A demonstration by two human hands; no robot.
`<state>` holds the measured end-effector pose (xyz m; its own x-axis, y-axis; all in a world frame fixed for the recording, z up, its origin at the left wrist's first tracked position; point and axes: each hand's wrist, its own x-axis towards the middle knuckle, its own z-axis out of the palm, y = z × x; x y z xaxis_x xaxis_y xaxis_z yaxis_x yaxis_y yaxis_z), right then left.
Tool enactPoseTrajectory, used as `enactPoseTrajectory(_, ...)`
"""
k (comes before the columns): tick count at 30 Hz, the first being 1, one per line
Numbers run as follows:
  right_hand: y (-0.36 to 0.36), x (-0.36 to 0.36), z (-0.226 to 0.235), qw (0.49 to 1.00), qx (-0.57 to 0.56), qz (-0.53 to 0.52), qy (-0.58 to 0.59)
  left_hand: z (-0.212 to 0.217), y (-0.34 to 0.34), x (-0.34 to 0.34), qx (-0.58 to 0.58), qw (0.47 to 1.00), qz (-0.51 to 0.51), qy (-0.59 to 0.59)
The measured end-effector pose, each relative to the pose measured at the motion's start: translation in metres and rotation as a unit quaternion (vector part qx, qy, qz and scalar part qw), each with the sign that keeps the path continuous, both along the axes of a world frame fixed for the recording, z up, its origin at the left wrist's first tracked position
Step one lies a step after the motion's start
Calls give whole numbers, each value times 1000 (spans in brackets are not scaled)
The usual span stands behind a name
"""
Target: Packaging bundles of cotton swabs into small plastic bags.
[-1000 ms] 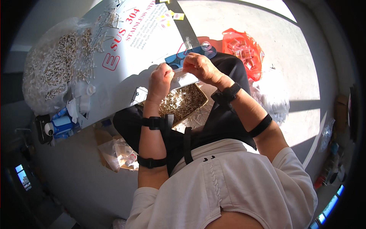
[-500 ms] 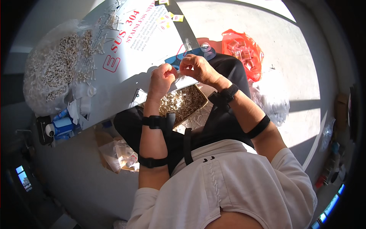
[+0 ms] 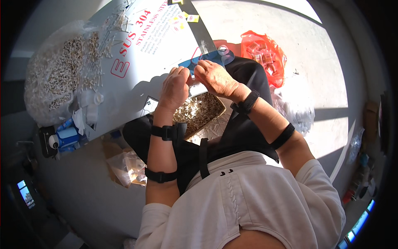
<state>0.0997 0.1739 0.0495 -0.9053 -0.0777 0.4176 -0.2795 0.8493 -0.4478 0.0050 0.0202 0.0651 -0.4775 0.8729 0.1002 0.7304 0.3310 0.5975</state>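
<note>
- left hand (image 3: 175,87) and right hand (image 3: 214,78) are up close together over the lap, fingertips meeting in the middle — both curled in, pinching at something tiny between them, too small to make out what
- right under and behind the hands there's a blue card (image 3: 203,62) with clear blister bits on it, lying at the edge of the big white board (image 3: 141,62)
- a shallow box of small pale pieces (image 3: 199,113) sits on the lap just below the hands
- off to the left, a clear bag of pale little sticks (image 3: 54,79) on the board
- orange plastic bag (image 3: 263,54) on the floor beyond the right hand
- another clear bag (image 3: 126,166) by the left elbow — well apart from the hands
</note>
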Motion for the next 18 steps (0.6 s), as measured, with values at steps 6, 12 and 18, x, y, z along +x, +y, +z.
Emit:
enactPoseTrajectory(6,0,0,0,1000,7,1,-14,-7,-3,8,69,994,31,78)
enactPoseTrajectory(12,7,0,-2,992,-111,40,-34,-9,-2,7,107,992,39,47)
enactPoseTrajectory(18,2,-2,-2,999,-16,31,-17,-7,5,10,95,984,34,144)
